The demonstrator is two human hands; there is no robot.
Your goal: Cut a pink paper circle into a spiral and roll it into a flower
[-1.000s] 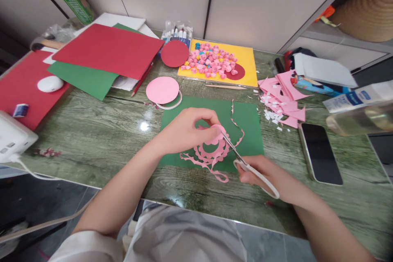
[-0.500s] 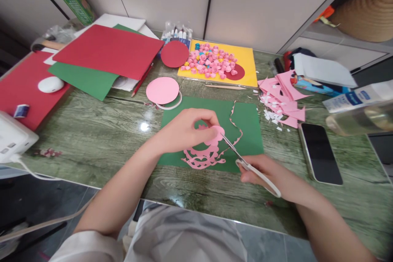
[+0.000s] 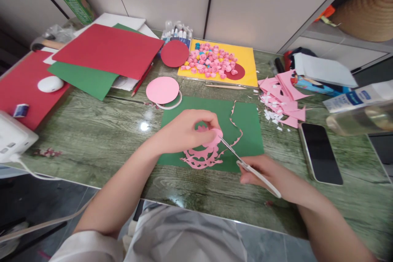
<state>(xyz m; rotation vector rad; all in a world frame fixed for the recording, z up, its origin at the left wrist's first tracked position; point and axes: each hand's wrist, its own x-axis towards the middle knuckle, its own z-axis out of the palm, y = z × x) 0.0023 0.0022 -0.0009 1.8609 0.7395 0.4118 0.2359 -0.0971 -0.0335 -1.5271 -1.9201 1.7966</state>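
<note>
One long bench (image 3: 107,143) spans the frame before you, with a green sheet (image 3: 250,127) lying on it near the centre. Over that sheet your left hand (image 3: 190,129) pinches the pink paper (image 3: 216,134); to the lower right your right hand (image 3: 272,168) is closed around the handles of the scissors (image 3: 245,165). Their blades look nearly together, tips at the paper's edge, just right of centre. Your step appears to be cutting a scalloped spiral; the next snip calls for parting the blades and turning the paper into them. Smallest, a thin wavy strip (image 3: 241,133) trails over the sheet's right half.
</note>
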